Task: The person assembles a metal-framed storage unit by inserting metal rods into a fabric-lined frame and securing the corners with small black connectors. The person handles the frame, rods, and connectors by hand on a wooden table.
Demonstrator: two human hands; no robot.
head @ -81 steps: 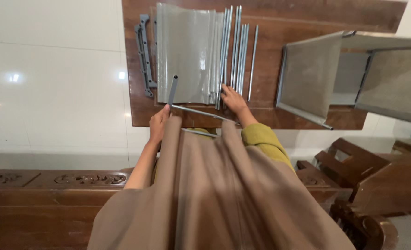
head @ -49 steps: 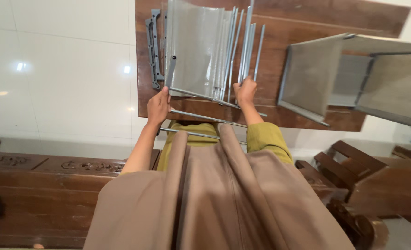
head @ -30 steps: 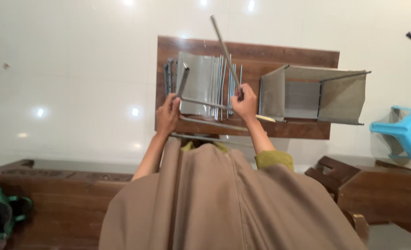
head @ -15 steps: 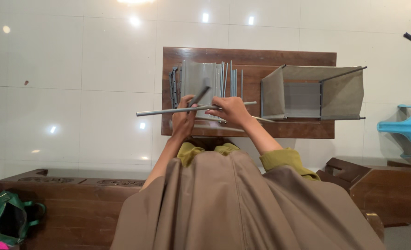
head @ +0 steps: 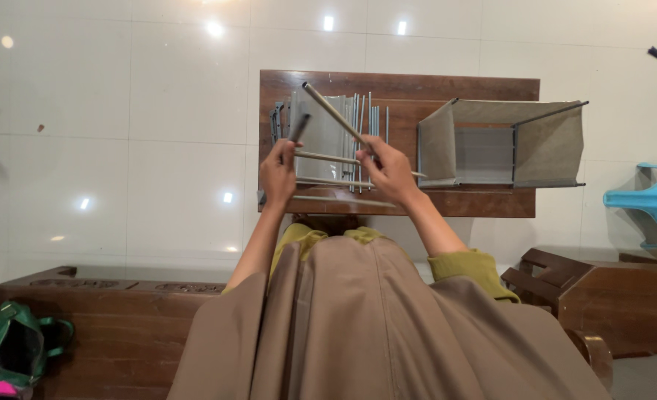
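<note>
Metal rod (head: 333,115) slants up at frame centre, gripped in the right hand (head: 389,170); the left hand (head: 278,172) pinches a dark piece (head: 299,128), perhaps a connector, over the tabletop (head: 476,201).

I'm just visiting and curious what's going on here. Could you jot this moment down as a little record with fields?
Left hand: raised over the table, gripping a short dark rod
Right hand: gripping a long grey metal rod that slants up to the left
Table: low, brown wood, on a glossy white tiled floor
On the table: a flat stack of grey panels and thin rods; an open grey fabric box on a wire frame
Nearby: a blue plastic stool at the right
</note>
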